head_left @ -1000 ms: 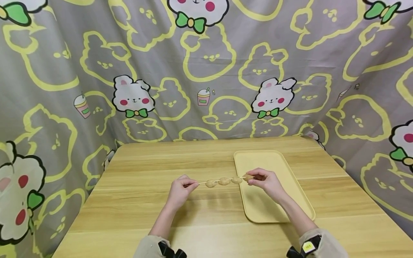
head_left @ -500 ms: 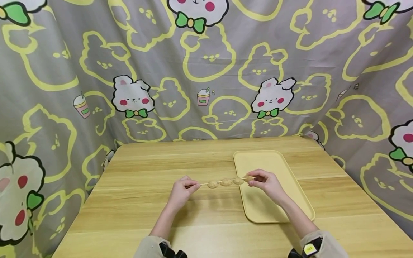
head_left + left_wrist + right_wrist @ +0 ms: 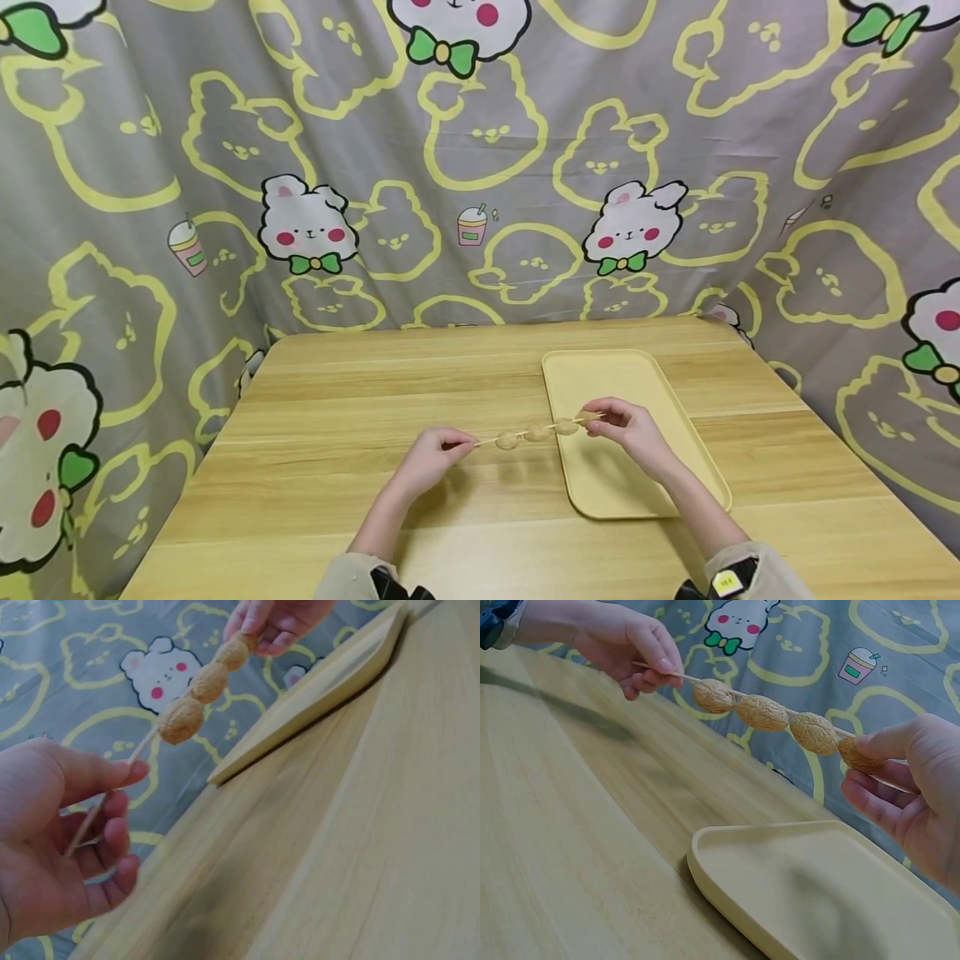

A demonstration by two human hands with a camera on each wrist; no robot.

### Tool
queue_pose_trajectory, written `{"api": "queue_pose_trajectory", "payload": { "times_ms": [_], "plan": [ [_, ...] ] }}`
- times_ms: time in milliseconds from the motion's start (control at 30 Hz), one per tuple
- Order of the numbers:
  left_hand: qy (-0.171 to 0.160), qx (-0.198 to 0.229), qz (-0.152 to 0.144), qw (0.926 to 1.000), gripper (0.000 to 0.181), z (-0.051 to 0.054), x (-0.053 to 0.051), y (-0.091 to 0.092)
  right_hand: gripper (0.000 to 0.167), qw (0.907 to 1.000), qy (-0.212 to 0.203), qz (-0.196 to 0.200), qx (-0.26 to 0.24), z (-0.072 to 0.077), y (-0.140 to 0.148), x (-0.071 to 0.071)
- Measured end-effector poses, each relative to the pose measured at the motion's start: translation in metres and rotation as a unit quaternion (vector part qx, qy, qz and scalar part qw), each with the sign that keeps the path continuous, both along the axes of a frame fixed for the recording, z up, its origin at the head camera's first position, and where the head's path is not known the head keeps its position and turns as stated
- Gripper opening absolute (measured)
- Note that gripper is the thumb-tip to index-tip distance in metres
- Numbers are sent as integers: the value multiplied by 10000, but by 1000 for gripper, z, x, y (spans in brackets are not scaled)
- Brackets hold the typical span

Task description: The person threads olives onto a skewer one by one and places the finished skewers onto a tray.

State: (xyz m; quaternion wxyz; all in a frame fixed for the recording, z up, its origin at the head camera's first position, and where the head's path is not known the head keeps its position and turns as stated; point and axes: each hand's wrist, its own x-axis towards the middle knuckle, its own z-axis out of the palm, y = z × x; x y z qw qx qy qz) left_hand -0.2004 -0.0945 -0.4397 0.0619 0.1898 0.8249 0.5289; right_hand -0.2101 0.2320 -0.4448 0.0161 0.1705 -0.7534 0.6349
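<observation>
Several brown, wrinkled balls (image 3: pixel 537 432) are threaded on a thin wooden skewer (image 3: pixel 144 742), held above the table. My left hand (image 3: pixel 427 458) pinches the skewer's bare end between thumb and fingers; in the left wrist view its tail runs down across the palm. At the other end, my right hand (image 3: pixel 633 435) pinches the endmost ball (image 3: pixel 857 755) between thumb and fingers. A short bit of the tip shows past that ball in the head view. The skewer slopes slightly, its right end farther up in the head view.
A pale yellow tray (image 3: pixel 693 467) with a raised rim lies on the right side of the wooden table (image 3: pixel 337 392), partly beneath my right hand. Behind and beside the table hangs a grey curtain (image 3: pixel 465 283) with cartoon prints.
Both hands and the skewer have shifted slightly to the right. My left hand has come a little lower, so the skewer tilts more. The tray stays put.
</observation>
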Motion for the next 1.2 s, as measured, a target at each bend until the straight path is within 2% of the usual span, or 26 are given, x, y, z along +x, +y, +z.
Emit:
{"api": "queue_pose_trajectory", "payload": {
  "times_ms": [67, 200, 400, 667, 800, 967, 1200],
  "plan": [
    [-76, -47, -153, 9998, 19, -9, -5, -1, 31, 10000, 17, -28, 7, -1, 1, 0],
    [-191, -106, -416, 9989, 18, -12, -3, 2, 30, 10000, 37, -87, -9, 0, 2, 0],
    [-535, -97, -704, 9960, 16, -15, 2, 13, 31, 9995, 37, -266, -181, 4, 4, 0],
    [-934, 126, -1124, 9892, 15, -15, 11, 34, 35, 9985, 139, -417, -330, 10, 8, -5],
    [-1122, 164, -1259, 9855, 13, -16, 15, 44, 35, 9973, -22, -601, -418, 12, 9, -8],
    [-1276, 315, -1395, 9815, 12, -16, 18, 55, 38, 9932, -373, -792, -763, 12, 11, -9],
    [-1689, 578, -1395, 9740, 13, -15, 19, 63, 42, 9902, -639, -947, -798, 8, 14, -9]
  ]
}}
